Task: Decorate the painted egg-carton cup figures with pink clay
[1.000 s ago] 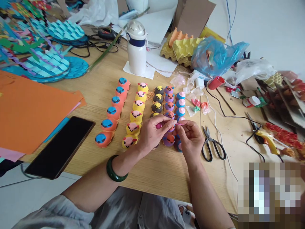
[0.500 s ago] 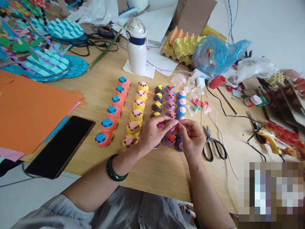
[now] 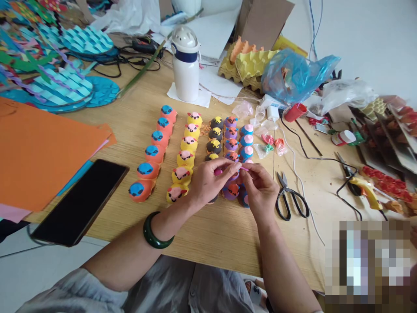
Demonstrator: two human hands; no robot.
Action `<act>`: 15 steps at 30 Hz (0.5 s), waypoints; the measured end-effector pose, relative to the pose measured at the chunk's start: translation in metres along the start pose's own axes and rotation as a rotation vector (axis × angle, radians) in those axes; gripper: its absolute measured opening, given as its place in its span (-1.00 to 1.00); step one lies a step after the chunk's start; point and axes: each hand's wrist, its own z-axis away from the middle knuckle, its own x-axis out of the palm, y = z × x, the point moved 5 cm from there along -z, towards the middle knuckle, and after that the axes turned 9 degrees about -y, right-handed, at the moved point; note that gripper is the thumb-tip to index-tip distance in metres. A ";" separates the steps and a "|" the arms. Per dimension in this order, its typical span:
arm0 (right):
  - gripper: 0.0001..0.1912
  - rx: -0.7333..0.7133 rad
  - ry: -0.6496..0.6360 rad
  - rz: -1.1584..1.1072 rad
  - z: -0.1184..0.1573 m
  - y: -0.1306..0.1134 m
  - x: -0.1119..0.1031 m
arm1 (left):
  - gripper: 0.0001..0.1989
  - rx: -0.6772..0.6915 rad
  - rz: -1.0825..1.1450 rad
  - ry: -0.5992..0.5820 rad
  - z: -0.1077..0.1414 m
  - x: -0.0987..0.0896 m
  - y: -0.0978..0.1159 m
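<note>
Wooden table [image 3: 208, 237] beneath painted rows [image 3: 184, 158]

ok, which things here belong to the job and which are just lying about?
Likely in the job:
left hand and right hand
pink clay-like material they pinch
rows of decorated domes

Seemingly just lying about:
phone
white bottle
blue plastic bag
orange sheet

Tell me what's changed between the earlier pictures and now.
Only the fingers shifted slightly: the pink strand, mostly hidden between the left hand and right hand a moment ago, shows more now. Nothing was visibly picked up or let go. The figures, scissors and bottle stayed put.
</note>
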 end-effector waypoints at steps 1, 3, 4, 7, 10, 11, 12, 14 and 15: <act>-0.87 -0.009 -0.001 0.002 0.000 0.001 0.000 | -0.67 -0.005 -0.002 -0.004 0.000 0.000 0.000; -0.88 -0.018 -0.013 -0.006 0.000 0.001 0.000 | -0.68 -0.001 -0.039 0.008 0.000 -0.001 -0.001; -0.88 -0.020 -0.023 -0.012 0.000 0.001 0.001 | -0.69 0.003 -0.063 0.018 0.000 -0.001 -0.001; -0.89 -0.024 -0.002 -0.009 0.000 0.000 0.000 | -0.71 0.018 -0.102 0.038 -0.001 -0.002 -0.002; -0.90 0.014 0.138 -0.045 0.001 -0.002 -0.006 | -0.69 -0.026 0.012 0.032 -0.002 -0.001 -0.004; -0.89 0.039 0.180 -0.082 0.000 -0.001 -0.009 | -0.67 -0.060 0.086 0.028 -0.002 -0.001 -0.006; -0.88 0.069 0.206 -0.131 0.000 0.000 -0.011 | -0.65 -0.093 0.167 0.021 -0.002 0.000 -0.007; -0.89 0.124 0.214 -0.247 -0.003 0.004 -0.012 | -0.62 -0.130 0.299 0.001 -0.003 0.002 -0.010; -0.90 0.147 0.207 -0.302 -0.004 0.005 -0.013 | -0.62 -0.133 0.337 -0.005 -0.003 0.003 -0.010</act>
